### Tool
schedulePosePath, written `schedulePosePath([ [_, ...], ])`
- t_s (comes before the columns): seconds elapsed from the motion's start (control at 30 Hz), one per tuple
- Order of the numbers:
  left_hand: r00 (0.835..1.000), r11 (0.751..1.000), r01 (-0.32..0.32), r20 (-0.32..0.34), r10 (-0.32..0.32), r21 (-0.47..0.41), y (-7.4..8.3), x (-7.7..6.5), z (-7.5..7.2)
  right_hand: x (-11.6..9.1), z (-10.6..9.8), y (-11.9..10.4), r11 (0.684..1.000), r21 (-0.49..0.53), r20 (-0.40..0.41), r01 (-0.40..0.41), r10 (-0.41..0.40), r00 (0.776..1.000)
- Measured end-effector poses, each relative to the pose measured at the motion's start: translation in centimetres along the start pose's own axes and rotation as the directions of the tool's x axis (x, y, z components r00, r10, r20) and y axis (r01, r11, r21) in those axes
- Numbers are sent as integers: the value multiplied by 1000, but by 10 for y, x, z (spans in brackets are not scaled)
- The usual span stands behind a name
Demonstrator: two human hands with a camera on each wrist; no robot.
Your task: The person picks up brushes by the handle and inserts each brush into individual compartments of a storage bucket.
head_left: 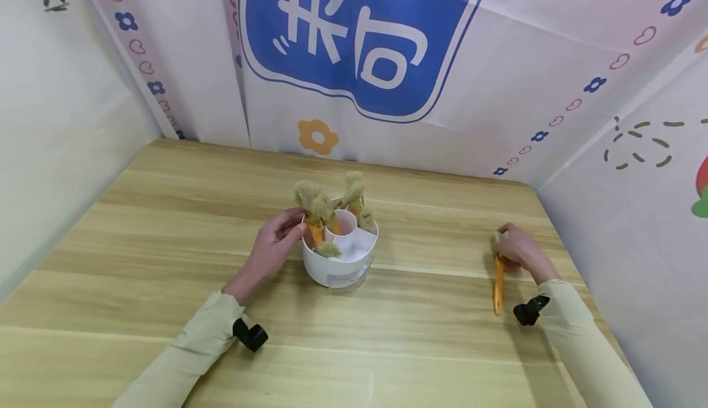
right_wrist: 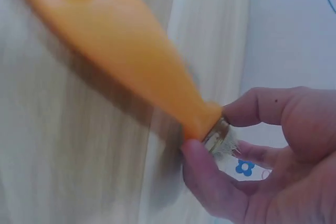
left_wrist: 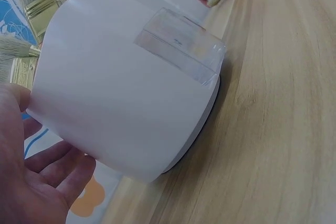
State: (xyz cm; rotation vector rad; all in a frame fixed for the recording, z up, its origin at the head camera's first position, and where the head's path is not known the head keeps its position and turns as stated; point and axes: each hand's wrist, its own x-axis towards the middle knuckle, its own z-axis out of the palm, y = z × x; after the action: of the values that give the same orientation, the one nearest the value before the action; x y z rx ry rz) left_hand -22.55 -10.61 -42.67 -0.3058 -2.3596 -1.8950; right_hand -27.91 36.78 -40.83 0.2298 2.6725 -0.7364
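A round white desk organizer [head_left: 323,268] stands mid-table, with a small round cup [head_left: 344,222] at its centre and divided compartments around it. Several paintbrushes [head_left: 307,194] stand in it, bristles up, their orange handles inside. My left hand [head_left: 271,239] holds the organizer's rim on its left side, thumb over the top edge and fingers against the outer wall [left_wrist: 115,87]. Far to the right, my right hand [head_left: 519,248] pinches another paintbrush [head_left: 499,288] between thumb and fingers near its metal ferrule [right_wrist: 216,136]. That brush's orange handle [right_wrist: 134,59] points back toward me, close over the table.
A clear plastic holder [left_wrist: 181,45] is fixed to the organizer's front wall. The wood-grain table [head_left: 420,334] meets a printed fabric backdrop [head_left: 453,144] at the back, with white panels [head_left: 636,211] on either side. Black wrist cameras [head_left: 251,336] sit on both sleeves.
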Motion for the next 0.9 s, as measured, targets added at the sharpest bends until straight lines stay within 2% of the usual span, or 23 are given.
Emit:
schedulePosePath([
  [0.13,1000,1000,-1,-3,1,-1,1,-1,-1,-7,4,-11,994,109,2,14,-14,1000],
  [0.27,1000,1000,2,-9,-2,-11,1,0,-1,-15,12,-27,985,165,-22,58,-55,998],
  [0.67,1000,1000,10,-12,-10,-19,2,-1,0,-28,36,-77,946,248,-70,210,-198,978],
  [0.9,1000,1000,15,-14,-15,-25,2,-1,1,-34,46,-99,917,292,-102,270,-251,963],
])
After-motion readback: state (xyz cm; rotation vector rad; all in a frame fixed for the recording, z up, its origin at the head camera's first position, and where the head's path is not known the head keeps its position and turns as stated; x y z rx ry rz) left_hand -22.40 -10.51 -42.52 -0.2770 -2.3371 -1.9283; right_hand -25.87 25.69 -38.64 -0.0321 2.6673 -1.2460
